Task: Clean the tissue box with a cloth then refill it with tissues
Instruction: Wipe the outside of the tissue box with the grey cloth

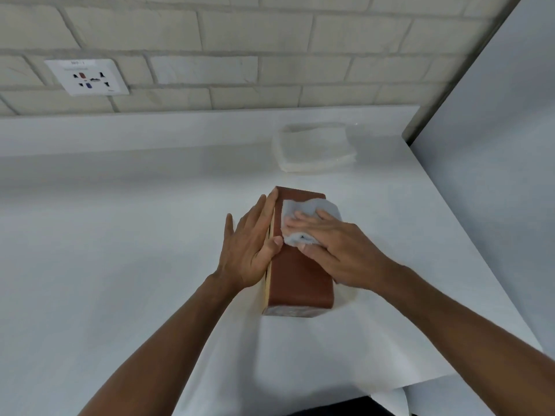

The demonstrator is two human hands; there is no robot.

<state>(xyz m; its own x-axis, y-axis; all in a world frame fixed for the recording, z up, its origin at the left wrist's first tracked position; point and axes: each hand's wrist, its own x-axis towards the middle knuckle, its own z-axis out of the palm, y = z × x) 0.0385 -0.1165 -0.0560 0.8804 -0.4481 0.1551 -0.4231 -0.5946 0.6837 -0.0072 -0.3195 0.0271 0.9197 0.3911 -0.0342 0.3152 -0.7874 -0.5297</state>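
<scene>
Tabletop [120, 235] — right hand [345, 253] holds cloth [300, 207] on box [300, 283].

Left hand [252, 244] flat against brown tissue box [300, 274], right hand [339, 253] pressing cloth [303, 205] on top

A pale brick wall [228, 34] runs along the back, with a white socket plate [87, 77] set in it at the left (dark slots, one red mark and one blue among them). Below it lies a white table [105, 235]. A plain white panel [498, 151] stands upright along the table's right side.
</scene>
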